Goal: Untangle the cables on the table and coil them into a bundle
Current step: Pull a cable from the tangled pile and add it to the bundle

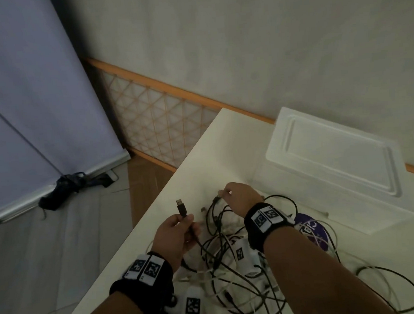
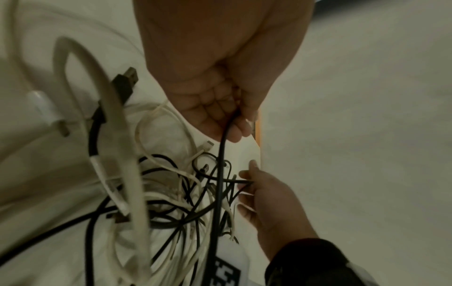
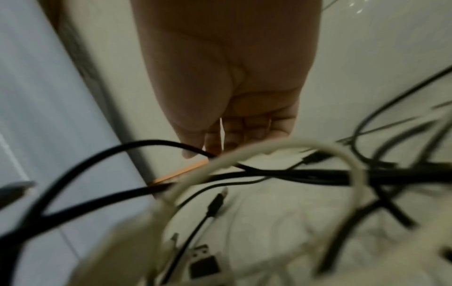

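Two hands over tangled cables (image 1: 232, 253), left hand (image 1: 175, 237) gripping black USB cable (image 1: 182, 208) (plug upward), right hand (image 1: 240, 198) pinching another end.

The bench (image 1: 201, 157) looks smooth, matt and off-white. The black cables (image 1: 233, 272) have dull rubbery jackets; the white cables (image 2: 122, 174) look smooth and slightly glossy. The black plug (image 1: 181, 208) is matt plastic with a metal tip. The tray (image 1: 333, 162) looks like smooth moulded white plastic. The wrist bands (image 1: 146, 281) look like black cloth.
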The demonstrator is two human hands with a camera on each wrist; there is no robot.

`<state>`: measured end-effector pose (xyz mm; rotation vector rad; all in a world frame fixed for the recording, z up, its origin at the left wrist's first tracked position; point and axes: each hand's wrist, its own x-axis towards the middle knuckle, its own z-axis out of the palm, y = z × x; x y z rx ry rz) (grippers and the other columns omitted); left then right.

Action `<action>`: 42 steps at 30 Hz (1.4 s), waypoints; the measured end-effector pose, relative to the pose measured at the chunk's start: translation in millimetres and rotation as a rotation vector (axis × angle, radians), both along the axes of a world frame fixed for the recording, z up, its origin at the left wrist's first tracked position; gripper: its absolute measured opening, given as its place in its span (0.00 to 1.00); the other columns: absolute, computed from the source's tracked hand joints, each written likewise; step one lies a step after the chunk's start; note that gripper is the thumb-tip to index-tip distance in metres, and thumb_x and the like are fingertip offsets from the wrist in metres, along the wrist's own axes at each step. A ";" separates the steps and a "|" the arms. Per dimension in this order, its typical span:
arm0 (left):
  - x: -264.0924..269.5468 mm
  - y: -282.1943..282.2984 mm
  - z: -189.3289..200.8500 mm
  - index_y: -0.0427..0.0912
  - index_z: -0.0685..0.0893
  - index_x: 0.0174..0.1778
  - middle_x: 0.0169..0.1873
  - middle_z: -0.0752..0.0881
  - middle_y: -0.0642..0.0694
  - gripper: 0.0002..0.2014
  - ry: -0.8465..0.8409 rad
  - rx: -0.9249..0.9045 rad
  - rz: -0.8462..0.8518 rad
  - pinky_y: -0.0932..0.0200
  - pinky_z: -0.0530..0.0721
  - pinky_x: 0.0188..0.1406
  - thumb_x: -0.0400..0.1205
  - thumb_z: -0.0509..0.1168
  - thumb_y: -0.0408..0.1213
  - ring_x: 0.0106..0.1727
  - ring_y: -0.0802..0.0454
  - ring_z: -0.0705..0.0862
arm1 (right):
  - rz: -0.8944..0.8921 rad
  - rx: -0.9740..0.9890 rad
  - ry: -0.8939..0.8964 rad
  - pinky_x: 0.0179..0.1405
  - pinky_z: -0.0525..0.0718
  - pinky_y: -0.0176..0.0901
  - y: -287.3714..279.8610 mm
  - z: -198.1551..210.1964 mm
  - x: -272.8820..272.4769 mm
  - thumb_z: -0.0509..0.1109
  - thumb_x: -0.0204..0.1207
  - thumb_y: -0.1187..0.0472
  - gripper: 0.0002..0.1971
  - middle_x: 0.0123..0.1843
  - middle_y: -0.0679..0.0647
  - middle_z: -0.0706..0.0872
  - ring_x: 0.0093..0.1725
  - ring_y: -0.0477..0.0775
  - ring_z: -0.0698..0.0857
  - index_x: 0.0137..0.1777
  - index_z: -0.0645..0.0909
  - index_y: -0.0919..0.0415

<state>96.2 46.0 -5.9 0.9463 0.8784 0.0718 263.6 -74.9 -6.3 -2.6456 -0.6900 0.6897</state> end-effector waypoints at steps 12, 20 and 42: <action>-3.3 -0.6 7.4 0.36 0.78 0.39 0.26 0.85 0.41 0.07 -0.012 -0.037 -0.017 0.54 0.85 0.34 0.83 0.65 0.30 0.30 0.47 0.83 | 0.337 -0.495 -0.260 0.63 0.66 0.62 17.9 7.5 -63.5 0.59 0.78 0.58 0.10 0.54 0.52 0.85 0.57 0.59 0.82 0.54 0.79 0.56; -7.3 -10.4 23.0 0.36 0.79 0.44 0.32 0.87 0.41 0.04 -0.121 -0.108 -0.060 0.54 0.84 0.36 0.85 0.63 0.31 0.33 0.48 0.84 | 0.037 -0.158 -0.357 0.73 0.63 0.68 -26.7 43.2 -89.9 0.57 0.82 0.46 0.15 0.58 0.51 0.78 0.63 0.56 0.75 0.53 0.80 0.55; -8.6 -25.2 81.0 0.46 0.73 0.38 0.17 0.66 0.52 0.12 -0.363 -0.207 0.141 0.64 0.70 0.17 0.88 0.55 0.43 0.17 0.56 0.67 | 0.207 -0.017 -0.502 0.46 0.78 0.48 -91.4 93.6 -143.6 0.56 0.83 0.45 0.17 0.45 0.52 0.88 0.46 0.57 0.86 0.51 0.82 0.53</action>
